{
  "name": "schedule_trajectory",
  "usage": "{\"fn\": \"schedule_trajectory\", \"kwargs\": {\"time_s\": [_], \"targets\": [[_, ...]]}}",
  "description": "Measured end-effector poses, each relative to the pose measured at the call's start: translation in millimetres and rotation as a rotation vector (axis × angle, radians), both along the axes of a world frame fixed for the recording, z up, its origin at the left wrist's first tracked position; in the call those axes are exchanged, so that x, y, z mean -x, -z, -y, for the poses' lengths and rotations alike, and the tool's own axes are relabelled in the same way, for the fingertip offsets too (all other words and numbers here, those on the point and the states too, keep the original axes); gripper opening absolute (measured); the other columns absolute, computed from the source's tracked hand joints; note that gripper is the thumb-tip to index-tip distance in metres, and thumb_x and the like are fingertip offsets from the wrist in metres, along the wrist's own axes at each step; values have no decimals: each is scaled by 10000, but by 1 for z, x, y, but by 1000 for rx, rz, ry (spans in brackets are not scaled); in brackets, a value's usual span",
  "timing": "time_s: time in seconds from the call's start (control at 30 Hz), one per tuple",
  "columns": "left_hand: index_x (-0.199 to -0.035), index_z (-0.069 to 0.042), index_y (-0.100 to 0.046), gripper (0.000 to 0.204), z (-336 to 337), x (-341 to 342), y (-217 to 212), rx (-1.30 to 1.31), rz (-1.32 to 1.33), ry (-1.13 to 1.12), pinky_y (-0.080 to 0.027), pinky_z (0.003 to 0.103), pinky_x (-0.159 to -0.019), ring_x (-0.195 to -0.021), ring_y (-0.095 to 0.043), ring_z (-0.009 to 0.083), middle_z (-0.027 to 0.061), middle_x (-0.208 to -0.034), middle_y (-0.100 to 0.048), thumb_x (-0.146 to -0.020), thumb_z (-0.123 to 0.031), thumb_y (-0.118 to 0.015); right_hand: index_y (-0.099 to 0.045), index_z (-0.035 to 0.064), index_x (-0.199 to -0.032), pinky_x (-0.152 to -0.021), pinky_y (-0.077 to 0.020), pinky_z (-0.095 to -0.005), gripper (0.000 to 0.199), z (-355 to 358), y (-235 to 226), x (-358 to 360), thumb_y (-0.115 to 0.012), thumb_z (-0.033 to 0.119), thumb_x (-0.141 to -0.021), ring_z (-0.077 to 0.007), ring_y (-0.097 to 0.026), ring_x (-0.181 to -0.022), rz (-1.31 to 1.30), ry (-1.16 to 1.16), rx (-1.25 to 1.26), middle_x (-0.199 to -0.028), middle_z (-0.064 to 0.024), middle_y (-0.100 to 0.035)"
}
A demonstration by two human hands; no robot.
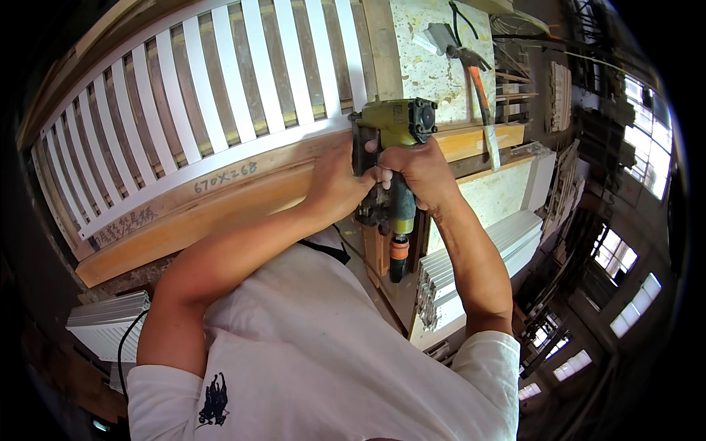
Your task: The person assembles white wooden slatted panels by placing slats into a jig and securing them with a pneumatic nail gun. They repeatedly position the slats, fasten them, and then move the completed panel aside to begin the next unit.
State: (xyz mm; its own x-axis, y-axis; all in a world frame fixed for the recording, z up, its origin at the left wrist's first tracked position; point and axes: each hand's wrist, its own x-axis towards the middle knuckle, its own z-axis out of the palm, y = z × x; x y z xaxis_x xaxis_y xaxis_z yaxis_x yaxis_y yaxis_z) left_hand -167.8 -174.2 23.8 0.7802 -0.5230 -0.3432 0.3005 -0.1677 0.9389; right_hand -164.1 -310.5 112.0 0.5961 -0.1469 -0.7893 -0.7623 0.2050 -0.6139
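Note:
An olive-green pneumatic nail gun (398,122) is held over the front edge of the bench, near the right end of a white slatted panel (259,147). My right hand (425,170) is wrapped round its handle. From the other side, my left hand (337,178) closes on the dark magazine part of the gun, its fingertips close to my right hand. An orange hose coupling (399,248) hangs at the lower end of the handle. The gun's nose is partly hidden, and I cannot tell whether it touches the panel.
A hammer (482,99) with an orange handle lies on the paint-spotted board to the right. Along the front runs a wooden rail (198,211) with handwriting on the strip behind it. Stacked white slats (482,257) lie at right, more white strips (110,323) at lower left.

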Motion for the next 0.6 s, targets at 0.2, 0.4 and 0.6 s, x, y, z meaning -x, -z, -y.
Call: {"fn": "schedule_trajectory", "kwargs": {"time_s": [0.2, 0.4, 0.6], "targets": [[-1000, -56, -547, 322, -16, 4, -1, -72, 114, -19, -422, 452, -867, -951, -578, 370, 136, -939, -649, -748, -174, -709, -603, -36, -896, -462, -437, -272, 146, -14, -1, 0, -586, -42, -751, -122, -523, -498, 8, -28, 34, -669, -55, -579], [-1241, -30, -520, 540, -28, -3, -13, -107, 104, 55, -447, 414, -867, -943, -603, 338, 148, -985, -656, -797, -265, -719, -603, -41, -904, -461, -439, -276, 158, -22, 1, 0, -583, -50, -747, -126, -525, -500, 28, 5, 40, -698, -62, -589], [-1212, -27, -523, 497, -48, -3, -14, -89, 4, 48, -474, 381, -832, -899, -621, 290, 144, -942, -645, -795, -216, -719, -601, -44, -894, -464, -440, -281, 155, -41, 1, 0, -571, -56, -742, -129, -524, -498, -15, 22, -4, -695, -65, -588]]}}
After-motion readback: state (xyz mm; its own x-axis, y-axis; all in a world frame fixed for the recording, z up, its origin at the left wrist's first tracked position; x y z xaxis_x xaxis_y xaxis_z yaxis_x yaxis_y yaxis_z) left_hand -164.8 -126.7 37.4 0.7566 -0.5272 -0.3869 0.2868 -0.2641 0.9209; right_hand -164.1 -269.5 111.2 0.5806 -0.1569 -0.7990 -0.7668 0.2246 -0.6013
